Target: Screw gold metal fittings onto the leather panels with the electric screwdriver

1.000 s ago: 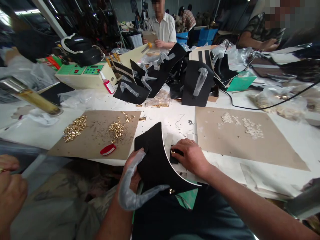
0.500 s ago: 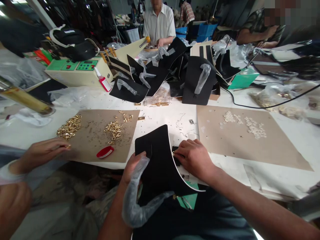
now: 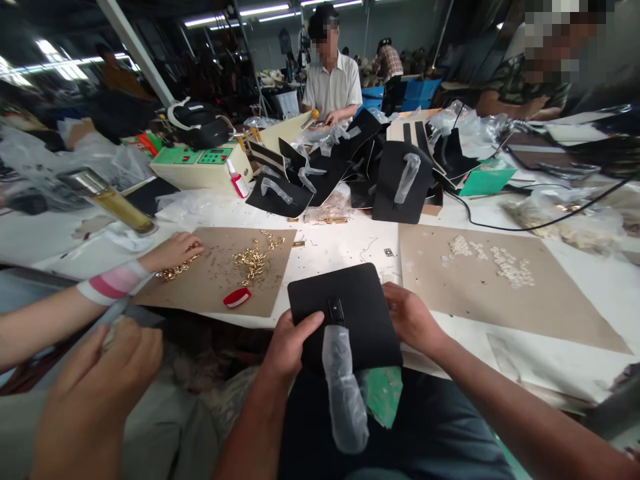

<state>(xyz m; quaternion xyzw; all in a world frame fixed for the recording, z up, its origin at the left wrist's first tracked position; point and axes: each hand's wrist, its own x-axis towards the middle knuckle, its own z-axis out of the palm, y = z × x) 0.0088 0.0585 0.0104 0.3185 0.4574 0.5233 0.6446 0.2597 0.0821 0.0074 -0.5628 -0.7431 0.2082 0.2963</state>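
Observation:
A black panel is held up over my lap, its flat face toward me. My left hand grips its left edge, thumb across the front beside a small black tab. From that tab hangs a handle wrapped in clear plastic. My right hand is at the panel's right edge, with its fingertips partly hidden behind it. Whether a small part is between those fingers cannot be seen. Below the panel, a green piece shows near my lap.
Gold metal fittings and a red band lie on the left brown board. White bits are on the right board. A co-worker's hand reaches into fittings at left. Black panels are piled behind.
The panel has turned from its side to face me, and its wrapped handle now hangs down. My right hand has moved behind its right edge. The co-worker's hand has reached forward to the fittings.

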